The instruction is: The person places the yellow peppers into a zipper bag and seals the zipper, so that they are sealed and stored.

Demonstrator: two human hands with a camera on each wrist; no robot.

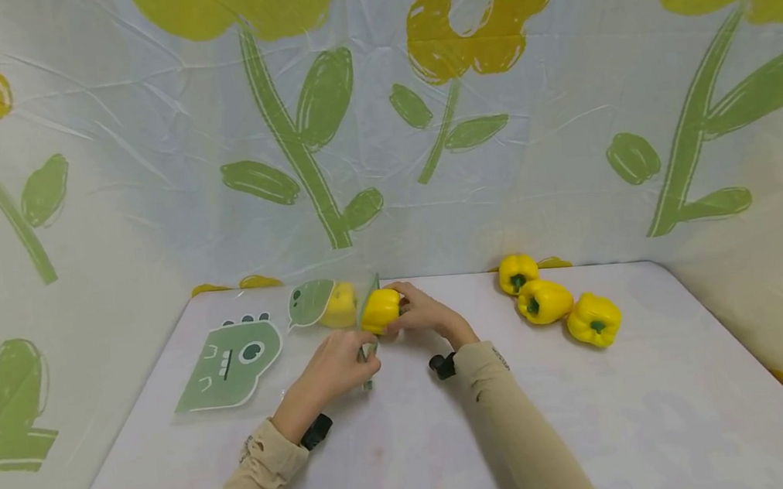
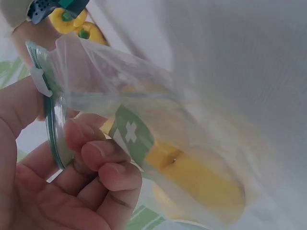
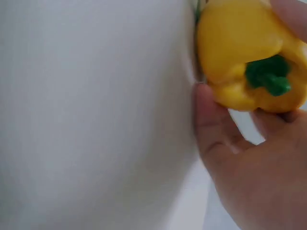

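My right hand (image 1: 417,310) grips a yellow bell pepper (image 1: 380,310) with a green stem (image 3: 268,75) at the mouth of a clear zip bag (image 1: 330,304) printed with a green dinosaur. My left hand (image 1: 335,367) pinches the bag's open rim (image 2: 53,129) between thumb and curled fingers (image 2: 103,160). Another yellow pepper (image 1: 341,305) lies inside the bag, seen through the plastic in the left wrist view as a yellow pepper (image 2: 192,172). The bag lies on a white table (image 1: 409,445).
A second dinosaur bag (image 1: 229,364) lies flat on the table to the left. Three yellow peppers (image 1: 545,301) sit in a row at the right rear. Flower-printed plastic sheeting (image 1: 381,121) walls in the table on three sides.
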